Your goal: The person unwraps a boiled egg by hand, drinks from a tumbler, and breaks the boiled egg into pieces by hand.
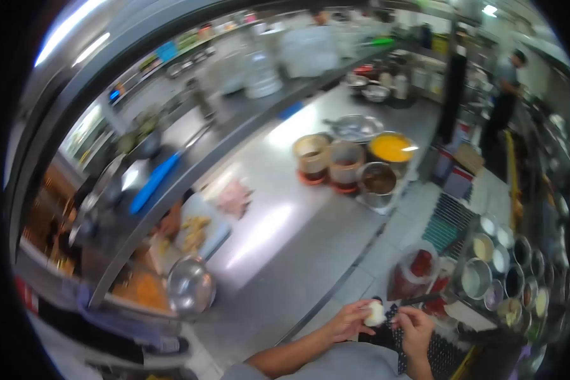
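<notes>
My left hand (346, 320) is closed around a small white rounded item (374, 314), perhaps a peeled egg or onion; blur hides its kind. Just to the right, apart from it, my right hand (415, 327) has its fingers drawn together in a pinch. Whatever lies between those fingertips, if anything, is too small to make out. Both hands are low in front of my body, beyond the steel counter's edge and above the dark floor mat. Past them stands a clear tub (418, 269) with red contents.
A long steel counter (310, 240) bears pots, a yellow-filled container (392, 148) and a steel bowl (191, 288). Chopped yellow food (195, 233) lies on a board at left. Several round containers (476, 278) line the right side. Another person (505, 88) stands at far right.
</notes>
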A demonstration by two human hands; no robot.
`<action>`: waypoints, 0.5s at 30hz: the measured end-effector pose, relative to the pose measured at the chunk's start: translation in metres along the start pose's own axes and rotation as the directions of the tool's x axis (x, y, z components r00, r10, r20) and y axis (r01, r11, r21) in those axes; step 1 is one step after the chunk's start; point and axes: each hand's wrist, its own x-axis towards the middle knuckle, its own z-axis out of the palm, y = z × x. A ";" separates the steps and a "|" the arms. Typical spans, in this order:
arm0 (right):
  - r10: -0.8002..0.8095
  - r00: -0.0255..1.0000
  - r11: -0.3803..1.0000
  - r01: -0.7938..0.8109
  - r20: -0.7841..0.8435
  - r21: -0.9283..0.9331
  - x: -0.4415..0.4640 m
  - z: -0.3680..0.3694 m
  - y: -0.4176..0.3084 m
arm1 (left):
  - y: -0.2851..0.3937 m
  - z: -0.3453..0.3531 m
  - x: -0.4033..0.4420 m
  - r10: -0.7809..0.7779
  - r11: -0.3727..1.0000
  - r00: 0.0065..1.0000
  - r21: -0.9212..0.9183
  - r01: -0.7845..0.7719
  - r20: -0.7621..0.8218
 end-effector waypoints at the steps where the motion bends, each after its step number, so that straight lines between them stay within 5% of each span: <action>1: 0.016 1.000 1.000 -0.016 0.010 0.025 0.016 -0.004 0.003 | 0.011 -0.001 0.010 -0.007 1.000 1.000 0.027 0.007 -0.019; 4: -0.013 0.997 0.987 0.024 0.071 -0.157 0.062 -0.014 0.001 | 0.031 0.004 0.043 0.034 0.999 0.999 0.027 -0.033 -0.035; 10: -0.147 0.988 0.988 0.149 -0.044 0.031 0.162 -0.064 -0.027 | 0.059 0.046 0.157 -0.060 0.995 0.998 0.079 0.060 -0.009; 13: -0.035 0.998 0.998 0.032 -0.052 -0.059 0.210 -0.102 -0.037 | 0.081 0.064 0.204 -0.040 0.978 0.999 0.207 0.036 0.015; 15: -0.001 0.999 0.998 0.004 -0.045 0.057 0.239 -0.117 -0.041 | 0.102 0.078 0.226 0.044 0.967 0.999 0.251 -0.043 0.004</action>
